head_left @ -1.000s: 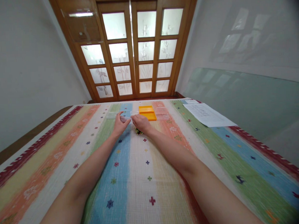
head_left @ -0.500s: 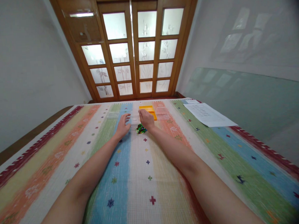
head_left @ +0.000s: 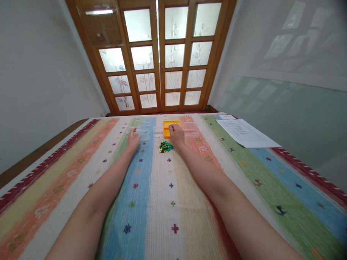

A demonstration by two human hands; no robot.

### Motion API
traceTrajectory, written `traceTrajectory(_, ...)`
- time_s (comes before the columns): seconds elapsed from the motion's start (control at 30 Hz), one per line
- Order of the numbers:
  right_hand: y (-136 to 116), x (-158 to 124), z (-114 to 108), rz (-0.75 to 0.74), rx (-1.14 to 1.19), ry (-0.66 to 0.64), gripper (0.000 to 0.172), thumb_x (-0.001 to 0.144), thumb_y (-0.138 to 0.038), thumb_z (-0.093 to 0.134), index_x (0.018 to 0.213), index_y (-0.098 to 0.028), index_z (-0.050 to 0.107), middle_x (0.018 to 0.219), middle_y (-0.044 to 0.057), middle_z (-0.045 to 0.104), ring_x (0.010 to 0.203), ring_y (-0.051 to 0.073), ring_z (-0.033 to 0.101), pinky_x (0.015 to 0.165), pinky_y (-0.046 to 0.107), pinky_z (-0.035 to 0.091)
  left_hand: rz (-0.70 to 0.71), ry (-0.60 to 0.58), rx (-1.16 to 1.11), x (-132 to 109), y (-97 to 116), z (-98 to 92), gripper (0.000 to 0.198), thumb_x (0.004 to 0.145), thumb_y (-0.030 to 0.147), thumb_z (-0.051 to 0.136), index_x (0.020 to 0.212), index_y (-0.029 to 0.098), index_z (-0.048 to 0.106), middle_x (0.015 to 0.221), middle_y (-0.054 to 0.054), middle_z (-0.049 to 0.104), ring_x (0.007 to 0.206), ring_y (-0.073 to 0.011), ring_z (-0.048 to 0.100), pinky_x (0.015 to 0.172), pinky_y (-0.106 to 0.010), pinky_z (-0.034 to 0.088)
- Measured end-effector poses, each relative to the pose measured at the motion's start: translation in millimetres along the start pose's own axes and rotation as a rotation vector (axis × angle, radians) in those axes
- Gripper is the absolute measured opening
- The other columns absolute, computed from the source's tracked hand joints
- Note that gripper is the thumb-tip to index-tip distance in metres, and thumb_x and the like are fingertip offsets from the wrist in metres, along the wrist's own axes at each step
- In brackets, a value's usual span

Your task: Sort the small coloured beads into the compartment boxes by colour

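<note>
My half-curled left hand is at the clear plastic box; my right hand bunches over the orange rectangular plastic tray. Whether they grip anything, I cannot tell. A careless right wrist could scatter the multicoloured pile of small pieces just nearer on the bench.

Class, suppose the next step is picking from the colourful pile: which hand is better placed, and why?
Probably the right hand: it is at the yellow tray, close to the colourful pile. The left hand is farther off, at a clear container.
</note>
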State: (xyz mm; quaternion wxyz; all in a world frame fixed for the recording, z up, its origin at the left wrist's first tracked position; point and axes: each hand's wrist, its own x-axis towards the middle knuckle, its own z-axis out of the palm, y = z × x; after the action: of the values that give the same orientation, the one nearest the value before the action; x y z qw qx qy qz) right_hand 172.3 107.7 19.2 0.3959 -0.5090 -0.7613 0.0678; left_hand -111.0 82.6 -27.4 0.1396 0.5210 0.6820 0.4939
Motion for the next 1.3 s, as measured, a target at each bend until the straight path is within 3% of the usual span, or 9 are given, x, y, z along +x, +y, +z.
traceTrajectory(0.23, 18.6, 6.1, 17.3, 0.081, 0.011, 0.069, 0.036, 0.109, -0.026, 0.036, 0.1, -0.019, 0.07, 0.106, 0.012, 0.074, 0.097, 0.023, 0.064, 0.084, 0.03, 0.044, 0.084, -0.095, 0.23, 3.4, 2.7, 8.9, 0.068, 0.084, 0.016, 0.061, 0.152, 0.021, 0.056, 0.153, -0.016, 0.062, 0.141, -0.0305, 0.059, 0.12, -0.05, 0.046)
traceTrajectory(0.37, 16.5, 2.7, 19.7, 0.082, -0.01, 0.023, 0.033, 0.108, -0.028, 0.04, 0.098, -0.019, 0.071, 0.105, 0.011, 0.074, 0.094, 0.022, 0.064, 0.081, 0.029, 0.042, 0.145, -0.087, 0.36, 3.0, 9.9, 11.1, 0.061, 0.089, 0.016, 0.056, 0.15, 0.017, 0.057, 0.155, -0.017, 0.059, 0.145, -0.0292, 0.055, 0.123, -0.045, 0.042)
traceTrajectory(0.63, -12.1, -1.7, -3.9, 0.124, 0.165, -0.049, 0.026, 0.107, -0.031, 0.05, 0.093, -0.02, 0.07, 0.089, 0.008, 0.07, 0.085, 0.023, 0.059, 0.074, 0.031, 0.041, 0.09, -0.113, 0.576, 0.8, 20.8, 13.1, 0.038, 0.102, 0.029, 0.051, 0.133, 0.02, 0.071, 0.162, -0.015, 0.049, 0.129, -0.0318, 0.064, 0.108, -0.043, 0.053)
traceTrajectory(0.73, -18.1, -27.4, -26.2, 0.092, 0.201, -0.058, 0.028, 0.109, -0.04, 0.051, 0.1, -0.022, 0.071, 0.087, 0.006, 0.069, 0.091, 0.024, 0.06, 0.078, 0.031, 0.043, 0.1, -0.113, 0.616, 2.2, 20.5, 14.8, 0.035, 0.103, 0.031, 0.052, 0.129, 0.02, 0.074, 0.163, -0.015, 0.049, 0.124, -0.0317, 0.066, 0.103, -0.043, 0.055)
traceTrajectory(0.93, 9.8, -160.1, -77.7, 0.041, 0.359, -0.142, 0.033, 0.11, -0.049, 0.049, 0.112, -0.03, 0.075, 0.089, 0.006, 0.074, 0.099, 0.027, 0.065, 0.084, 0.034, 0.047, 0.178, -0.085, 0.614, 1.0, 17.7, 13.2, 0.036, 0.104, 0.036, 0.049, 0.12, 0.02, 0.077, 0.152, -0.015, 0.059, 0.116, -0.0313, 0.068, 0.097, -0.042, 0.056)
traceTrajectory(1.0, 17.2, -187.2, -85.3, 0.016, 0.381, -0.156, 0.031, 0.11, -0.048, 0.051, 0.113, -0.03, 0.075, 0.09, 0.006, 0.075, 0.101, 0.027, 0.065, 0.085, 0.035, 0.048, 0.186, -0.052, 0.614, 2.8, 15.6, 7.3, 0.039, 0.105, 0.037, 0.047, 0.122, 0.019, 0.076, 0.145, -0.016, 0.062, 0.114, -0.032, 0.068, 0.097, -0.044, 0.055)
traceTrajectory(1.1, 17.8, -192.3, -87.7, -0.028, 0.393, -0.155, 0.032, 0.111, -0.047, 0.048, 0.118, -0.03, 0.074, 0.093, 0.004, 0.076, 0.105, 0.026, 0.065, 0.086, 0.034, 0.048, 0.185, 0.018, 0.645, 11.3, 9.0, -6.0, 0.043, 0.103, 0.033, 0.046, 0.132, 0.017, 0.073, 0.137, -0.018, 0.065, 0.121, -0.035, 0.063, 0.105, -0.047, 0.051)
traceTrajectory(1.17, 13.5, -183.1, -87.8, -0.06, 0.39, -0.163, 0.033, 0.112, -0.046, 0.047, 0.122, -0.029, 0.073, 0.096, 0.004, 0.076, 0.108, 0.025, 0.064, 0.088, 0.033, 0.048, 0.206, 0.021, 0.679, 20.1, 2.3, -15.3, 0.047, 0.101, 0.029, 0.048, 0.141, 0.017, 0.069, 0.144, -0.019, 0.062, 0.133, -0.0365, 0.056, 0.114, -0.05, 0.046)
traceTrajectory(1.3, 3.7, -169.0, -89.6, -0.104, 0.346, -0.169, 0.032, 0.112, -0.043, 0.048, 0.124, -0.027, 0.073, 0.102, 0.006, 0.076, 0.109, 0.025, 0.063, 0.09, 0.033, 0.047, 0.273, -0.17, 0.763, 36.3, -14.4, -29.1, 0.059, 0.097, 0.022, 0.048, 0.155, 0.022, 0.059, 0.165, -0.015, 0.048, 0.152, -0.0391, 0.038, 0.124, -0.06, 0.033)
